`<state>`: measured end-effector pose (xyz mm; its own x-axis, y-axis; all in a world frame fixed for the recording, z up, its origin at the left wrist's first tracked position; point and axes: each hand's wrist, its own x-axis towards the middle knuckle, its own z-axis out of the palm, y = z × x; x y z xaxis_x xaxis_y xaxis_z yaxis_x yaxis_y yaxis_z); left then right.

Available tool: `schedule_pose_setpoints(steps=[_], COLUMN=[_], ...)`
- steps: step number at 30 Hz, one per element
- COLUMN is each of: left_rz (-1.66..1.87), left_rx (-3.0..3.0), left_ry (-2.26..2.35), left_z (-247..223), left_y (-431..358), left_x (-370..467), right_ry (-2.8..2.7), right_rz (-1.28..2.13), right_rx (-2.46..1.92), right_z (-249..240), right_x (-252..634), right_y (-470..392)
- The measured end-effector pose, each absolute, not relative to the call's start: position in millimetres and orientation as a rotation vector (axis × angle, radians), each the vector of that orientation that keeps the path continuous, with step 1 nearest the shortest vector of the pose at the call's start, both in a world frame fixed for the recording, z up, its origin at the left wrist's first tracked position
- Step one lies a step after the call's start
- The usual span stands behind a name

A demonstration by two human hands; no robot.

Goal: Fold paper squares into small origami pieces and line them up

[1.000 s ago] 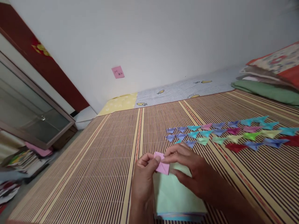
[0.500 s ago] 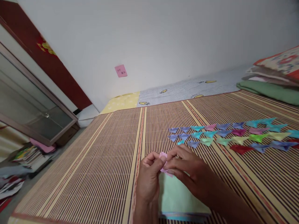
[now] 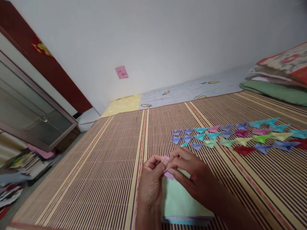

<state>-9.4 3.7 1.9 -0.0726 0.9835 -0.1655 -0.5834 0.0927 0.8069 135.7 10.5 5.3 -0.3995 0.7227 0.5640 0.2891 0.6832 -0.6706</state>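
Note:
A small piece of folded pink paper (image 3: 169, 174) is pinched between both hands, low in the middle of the head view. My left hand (image 3: 151, 177) grips its left side, thumb on top. The thumb and fingers of my right hand (image 3: 189, 167) close on its right side and hide part of it. Right below lies a stack of paper sheets (image 3: 183, 199), pale green on top with blue and other colours at the near edge. Folded paper shapes (image 3: 225, 135) in several colours stand in rows to the right, the nearest just beyond my right hand.
Everything lies on a striped mat (image 3: 115, 159). Folded bedding (image 3: 273, 89) is piled at the far right. A pink note (image 3: 121, 72) is on the wall (image 3: 168, 38). A glass-panelled cabinet door (image 3: 40, 111) and a pile of books (image 3: 26, 163) are at the left.
My right fingers have shifted slightly on the pink paper, and its lower flap now shows more clearly. The whole view has moved a little, so things appear slightly further left.

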Motion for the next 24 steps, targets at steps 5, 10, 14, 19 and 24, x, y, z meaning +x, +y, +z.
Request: schedule_pose_setpoints(steps=[5,10,14,19,24], left_rz=[1.403,1.446,1.380,1.402,1.367], left_rx=[0.620,0.617,0.645,0.690,0.726], left_ry=[0.895,0.862,0.859,0.896,0.939], left_z=[0.7,0.7,-1.2,-5.9,-6.2], left_y=[3.1,2.0,3.3,5.0,5.7], left_x=[-9.1,-11.6,-13.8,-15.6,-19.4], right_ry=[-2.023,-2.045,-2.055,-2.038,-2.035], right_rz=[0.555,0.545,0.545,0.555,0.569], right_rx=[-0.784,-0.793,-0.796,-0.782,-0.768], right_z=[3.7,1.5,2.4,4.4,3.5], right_x=[134.4,136.6,137.7,138.0,139.3], right_y=[13.5,16.4,14.3,12.5,12.4])
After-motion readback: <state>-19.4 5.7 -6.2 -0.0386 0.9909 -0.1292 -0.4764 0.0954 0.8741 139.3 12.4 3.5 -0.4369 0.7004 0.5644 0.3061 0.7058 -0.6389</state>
